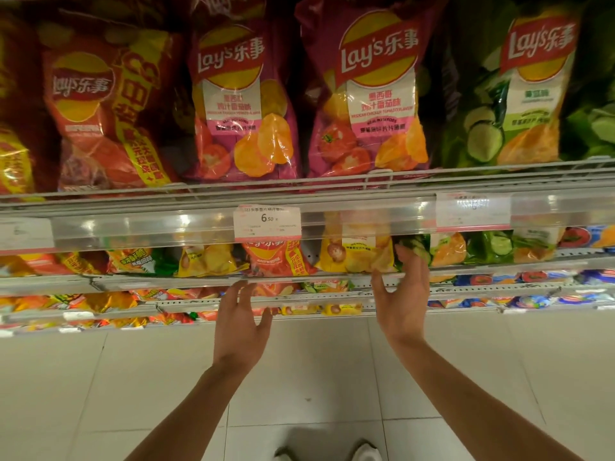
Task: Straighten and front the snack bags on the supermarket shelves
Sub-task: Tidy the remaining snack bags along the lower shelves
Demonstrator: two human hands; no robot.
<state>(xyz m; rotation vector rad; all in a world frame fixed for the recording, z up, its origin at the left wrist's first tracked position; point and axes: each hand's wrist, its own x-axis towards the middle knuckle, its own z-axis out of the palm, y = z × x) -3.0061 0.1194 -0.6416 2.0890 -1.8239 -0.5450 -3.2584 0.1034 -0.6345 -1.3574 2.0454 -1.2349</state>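
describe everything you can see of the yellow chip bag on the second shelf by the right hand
The yellow glossy plastic chip bag stands upright on the second shelf, facing out, between a red bag and a green one. Its top is hidden behind the clear plastic price rail of the shelf above. A pale label panel and pictures of brown potatoes and chips show on its front. The open right hand reaches up near its lower right corner; whether the fingers touch it is unclear.

two hands [241, 322], perhaps six upper bags [372, 94]

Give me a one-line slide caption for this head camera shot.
Open left hand and right hand reach toward chip bags on a supermarket shelf.
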